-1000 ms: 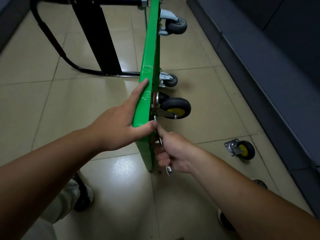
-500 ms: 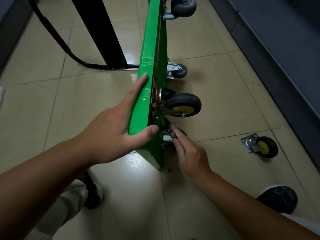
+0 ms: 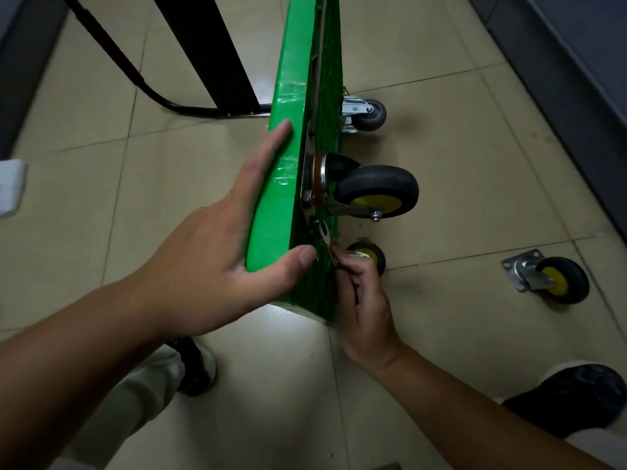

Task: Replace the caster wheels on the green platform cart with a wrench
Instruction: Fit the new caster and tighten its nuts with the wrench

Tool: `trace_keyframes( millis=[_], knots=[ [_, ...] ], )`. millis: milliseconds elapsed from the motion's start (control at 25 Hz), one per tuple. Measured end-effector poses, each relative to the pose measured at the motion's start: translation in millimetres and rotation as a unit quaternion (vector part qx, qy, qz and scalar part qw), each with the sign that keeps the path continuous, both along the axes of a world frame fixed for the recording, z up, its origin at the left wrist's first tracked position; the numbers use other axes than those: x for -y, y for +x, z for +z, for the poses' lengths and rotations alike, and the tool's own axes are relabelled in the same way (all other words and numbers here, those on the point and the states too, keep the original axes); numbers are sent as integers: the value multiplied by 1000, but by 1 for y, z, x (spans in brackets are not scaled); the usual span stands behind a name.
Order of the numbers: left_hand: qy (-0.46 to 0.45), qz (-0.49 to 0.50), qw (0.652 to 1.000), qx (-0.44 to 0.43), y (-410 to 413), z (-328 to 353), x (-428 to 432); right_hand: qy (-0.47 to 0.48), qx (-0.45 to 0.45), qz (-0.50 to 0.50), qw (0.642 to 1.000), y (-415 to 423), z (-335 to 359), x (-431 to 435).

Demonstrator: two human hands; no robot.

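Your green platform cart [image 3: 291,157] stands on its long edge on the tiled floor [image 3: 458,164], with its underside turned to your right. Your left arm comes in from the bottom left, and your left hand [image 3: 210,266] lies flat on the near end of the cart. Its 4 fingers are straight and point away from you along the green rim. The thumb stretches across the rim toward the underside, so the hand presses and does not curl round. Your right hand [image 3: 366,310] is low by the underside, with the fingers curled. It pinches a small silver wrench [image 3: 326,247]. The wrench tip reaches up to a spot just below the plate of the big caster [image 3: 376,191], which is fixed to the cart. A gray caster [image 3: 369,115] is fixed farther along. 1 loose caster [image 3: 549,278] lies on the floor well to the right. A half-hidden caster [image 3: 373,254] peeks out just behind your right fingertips.
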State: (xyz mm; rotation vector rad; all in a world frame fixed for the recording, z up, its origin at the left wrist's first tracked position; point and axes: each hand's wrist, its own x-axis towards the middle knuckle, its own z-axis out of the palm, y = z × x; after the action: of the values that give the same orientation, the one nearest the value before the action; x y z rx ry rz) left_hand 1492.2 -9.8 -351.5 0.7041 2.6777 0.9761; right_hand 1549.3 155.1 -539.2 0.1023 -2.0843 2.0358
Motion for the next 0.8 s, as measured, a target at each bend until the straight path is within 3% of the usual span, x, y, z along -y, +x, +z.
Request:
trace_keyframes(
  millis=[320, 560, 680, 800],
  knots=[
    [5, 5, 1000, -1, 1, -2, -2, 53, 21, 23, 998, -29, 5, -3],
    [6, 19, 1000, 20, 1, 0, -3, -3, 66, 1, 998, -6, 38, 8],
    [-9, 19, 1000, 16, 3, 2, -2, -83, 138, 14, 987, 5, 80, 15],
    [-23, 21, 999, 7, 1, 2, -4, -60, 290, -11, 955, -9, 123, 14]
  ],
)
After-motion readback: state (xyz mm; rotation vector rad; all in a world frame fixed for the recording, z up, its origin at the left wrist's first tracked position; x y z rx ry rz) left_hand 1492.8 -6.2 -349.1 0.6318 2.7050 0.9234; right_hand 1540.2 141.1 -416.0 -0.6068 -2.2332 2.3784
